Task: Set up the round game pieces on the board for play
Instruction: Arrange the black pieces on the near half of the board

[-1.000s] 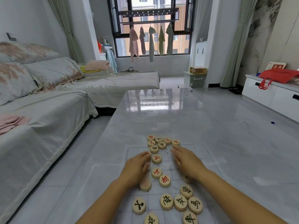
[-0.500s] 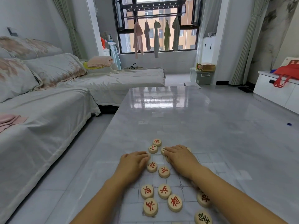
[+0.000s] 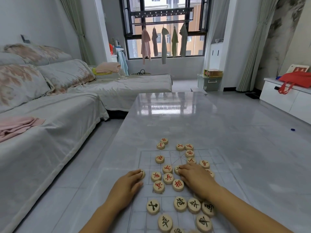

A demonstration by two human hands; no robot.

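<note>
Near the worktop's (image 3: 170,118) front edge, left grip (image 3: 129,184) pinches a round wooden game piece (image 3: 142,174); right grip (image 3: 196,178), released, touches a red-marked wooden disc (image 3: 176,170).

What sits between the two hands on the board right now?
In the head view, five red-lettered pieces cluster on the board between the left hand and right hand.
</note>
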